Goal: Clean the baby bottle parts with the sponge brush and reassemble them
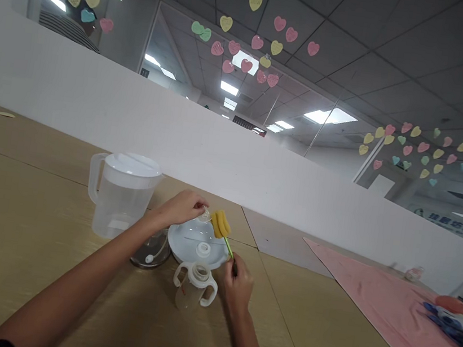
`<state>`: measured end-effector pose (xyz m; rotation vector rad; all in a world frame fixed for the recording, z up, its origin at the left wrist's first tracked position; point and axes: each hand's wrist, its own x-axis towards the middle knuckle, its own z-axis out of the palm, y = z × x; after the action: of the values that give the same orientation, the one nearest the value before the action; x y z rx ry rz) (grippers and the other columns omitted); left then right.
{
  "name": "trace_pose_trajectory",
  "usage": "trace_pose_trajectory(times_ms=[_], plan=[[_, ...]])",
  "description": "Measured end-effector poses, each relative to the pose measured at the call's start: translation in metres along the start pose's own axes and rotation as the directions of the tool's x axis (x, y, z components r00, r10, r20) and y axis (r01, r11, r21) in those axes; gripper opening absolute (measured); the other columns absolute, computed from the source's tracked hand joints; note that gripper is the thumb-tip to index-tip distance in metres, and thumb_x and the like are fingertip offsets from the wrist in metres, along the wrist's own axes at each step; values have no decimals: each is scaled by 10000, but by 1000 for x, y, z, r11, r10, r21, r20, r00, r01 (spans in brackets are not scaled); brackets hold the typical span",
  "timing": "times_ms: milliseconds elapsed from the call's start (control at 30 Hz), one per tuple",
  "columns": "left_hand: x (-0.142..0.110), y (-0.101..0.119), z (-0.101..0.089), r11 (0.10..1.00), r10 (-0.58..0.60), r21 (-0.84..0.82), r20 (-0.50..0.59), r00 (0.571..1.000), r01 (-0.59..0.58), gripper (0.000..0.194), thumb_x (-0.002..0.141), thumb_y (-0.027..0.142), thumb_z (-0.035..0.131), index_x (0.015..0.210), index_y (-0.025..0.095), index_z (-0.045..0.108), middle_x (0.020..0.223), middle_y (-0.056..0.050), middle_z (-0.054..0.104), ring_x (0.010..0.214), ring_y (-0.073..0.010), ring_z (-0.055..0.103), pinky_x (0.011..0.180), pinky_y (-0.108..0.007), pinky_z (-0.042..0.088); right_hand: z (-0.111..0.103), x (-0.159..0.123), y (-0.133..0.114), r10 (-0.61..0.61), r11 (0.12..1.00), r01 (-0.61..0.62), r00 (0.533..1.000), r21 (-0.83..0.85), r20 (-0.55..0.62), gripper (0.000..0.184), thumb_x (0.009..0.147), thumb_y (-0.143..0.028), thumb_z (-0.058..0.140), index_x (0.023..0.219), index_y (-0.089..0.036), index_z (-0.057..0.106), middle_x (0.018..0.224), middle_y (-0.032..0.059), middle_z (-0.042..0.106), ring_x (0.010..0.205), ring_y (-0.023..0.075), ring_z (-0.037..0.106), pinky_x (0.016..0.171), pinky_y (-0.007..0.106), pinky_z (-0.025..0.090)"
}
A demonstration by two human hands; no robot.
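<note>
My left hand pinches a small clear piece, perhaps a bottle nipple or cap, above a white bowl. In my right hand is a sponge bottle brush with a yellow head and a green stem. The sponge is right beside the clear piece; whether they touch I cannot tell. A white screw ring lies in the bowl. In front of it an uncapped clear baby bottle with two white handles stands upright. Left of the bowl, partly behind my forearm, sits a round dish with a white-tipped straw-like piece.
A lidded translucent pitcher stands behind my left forearm. To the right, a pink cloth covers part of the table, with a bundle of blue patterned fabric and a small clear object. A low white wall borders the table's back.
</note>
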<state>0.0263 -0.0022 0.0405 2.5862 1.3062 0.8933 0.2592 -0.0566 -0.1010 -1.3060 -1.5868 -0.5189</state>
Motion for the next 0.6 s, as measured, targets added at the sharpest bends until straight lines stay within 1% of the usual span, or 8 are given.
trace_pose_trajectory(times_ms=[100,200,267,400,533,600], plan=[[-4,-6,-6,975,-96,208,85,992,77,298,796,183,457,952,169,711,908,-87,725,824,-205,654,715,-260,459,0,0,0,1,1000,-1,1000,-9,14,321,858,-263,366,831,-140,662,624,42,625,502,119,518,504,205,382],[-9,-21,-6,937,-212,316,171,962,150,200,682,118,538,754,118,724,772,-142,718,746,-253,663,657,-296,476,0,0,0,19,1000,-18,1000,-22,12,323,853,-264,366,826,-140,663,614,41,624,501,121,520,502,207,375],[-10,-34,-1,910,-279,370,220,935,184,155,614,94,587,698,102,717,707,-155,707,709,-267,664,641,-308,488,0,1,0,20,999,-20,1000,-29,12,328,852,-269,363,819,-140,663,605,39,622,488,118,513,492,207,365],[-6,-54,20,872,-368,437,291,883,219,153,518,84,655,658,101,716,652,-146,698,701,-271,669,638,-302,510,1,1,2,21,999,-21,1000,-36,0,334,854,-292,364,816,-138,658,572,22,606,468,114,508,480,206,352],[-4,-60,36,852,-424,469,352,835,235,118,437,64,706,541,119,695,537,-118,669,637,-275,667,616,-314,527,3,-1,4,25,999,-25,1000,-34,11,339,859,-303,361,809,-141,654,574,23,605,485,117,509,493,209,353],[-5,-60,38,848,-431,475,363,826,234,135,413,40,714,519,120,690,517,-118,662,626,-282,665,620,-327,530,3,-2,5,28,999,-28,1000,-32,4,341,861,-306,362,814,-138,655,592,31,612,494,119,509,498,211,350]])
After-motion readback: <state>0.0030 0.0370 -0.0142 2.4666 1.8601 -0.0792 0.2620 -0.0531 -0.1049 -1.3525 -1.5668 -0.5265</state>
